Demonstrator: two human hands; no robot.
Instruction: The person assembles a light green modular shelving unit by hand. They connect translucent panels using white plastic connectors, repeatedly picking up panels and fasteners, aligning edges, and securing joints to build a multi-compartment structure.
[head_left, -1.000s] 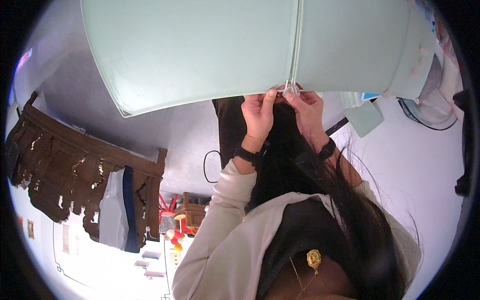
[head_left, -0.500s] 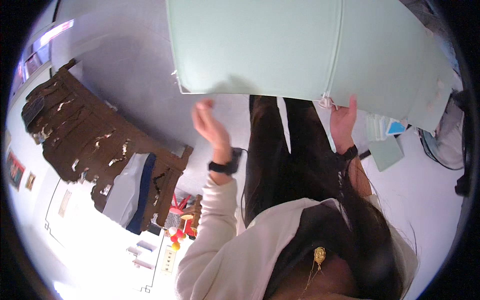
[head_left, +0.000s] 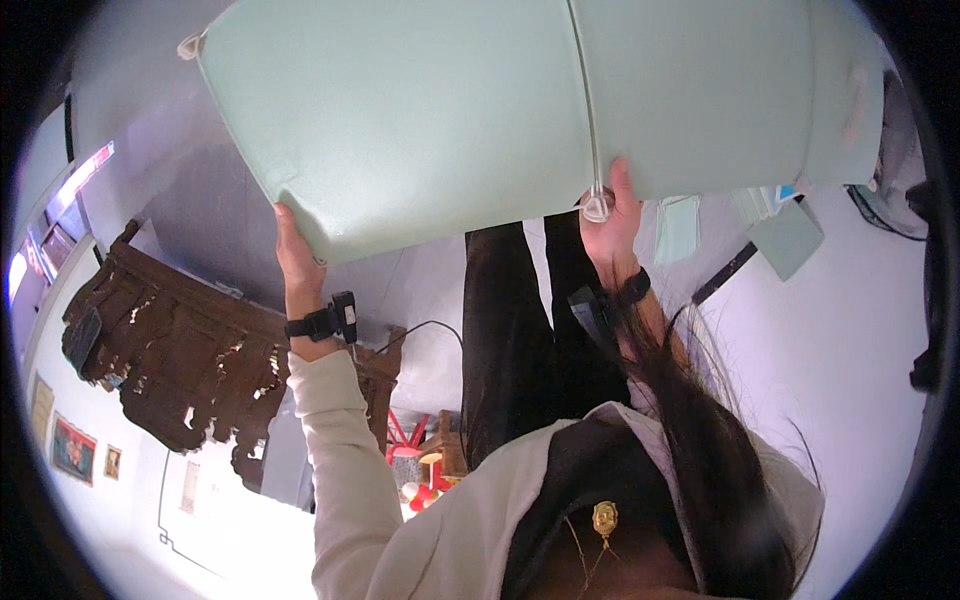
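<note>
A large pale green mat (head_left: 420, 120) spans the upper part of the view, with a raised seam across it and pale loops at its edge and far left corner. My left hand (head_left: 298, 258) grips the near left corner, its thumb on the side and the other fingers hidden underneath. My right hand (head_left: 612, 222) closes on the near edge beside the seam, thumb lying on top and fingers beneath. A small pale loop (head_left: 597, 208) sits against the right palm. Both wrists wear black bands, the left one with a box-like device.
Left of me stands a carved dark wooden bench (head_left: 200, 340). Red stool legs (head_left: 408, 432) show near my left elbow. On the floor to the right lie pale green pieces (head_left: 788, 240) and a dark strip (head_left: 725, 273). A grey bag (head_left: 900, 150) is at the far right.
My left hand, free before, has moved left and taken hold of the mat's near left corner. The mat has shifted left and tilted. My right hand still holds its edge by the seam.
</note>
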